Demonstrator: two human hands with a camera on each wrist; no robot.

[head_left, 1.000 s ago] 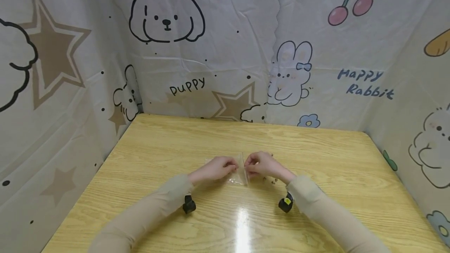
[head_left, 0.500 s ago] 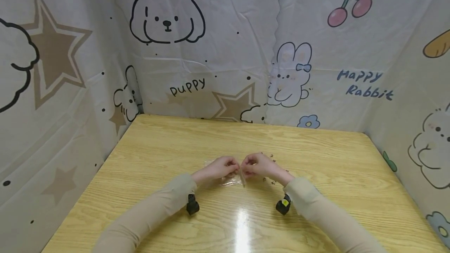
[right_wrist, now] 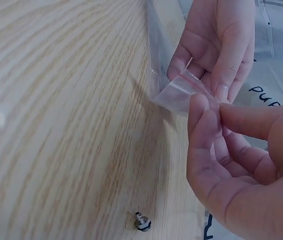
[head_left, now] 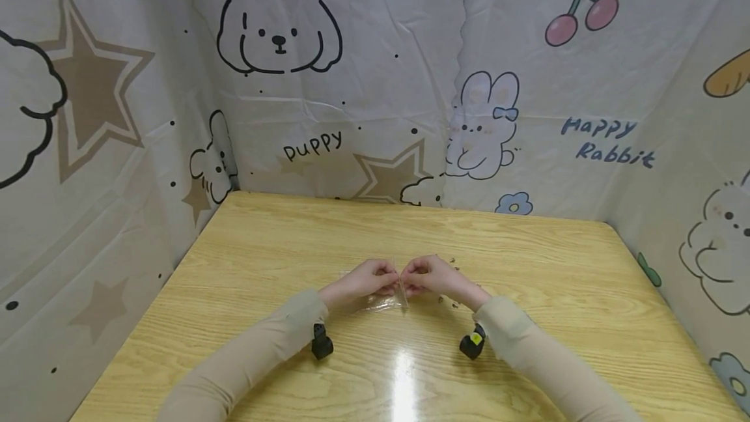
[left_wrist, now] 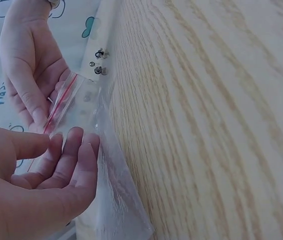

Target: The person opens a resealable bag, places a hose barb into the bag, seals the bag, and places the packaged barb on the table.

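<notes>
hands at bag edge, table around

Makeshift booth: wooden table, cartoon-print cloth

From where I stand, the light is soft and even, strong enough to leave one white vertical streak of glare on the near part of the yellow wood-grain tabletop. Glints catch the clear plastic zip bag with a red seal line. Both wrist views look dimmer and greyer; in the right one, soft shadow darkens the wood, and the small silver metal fitting with a black ring is slightly blurred.
</notes>
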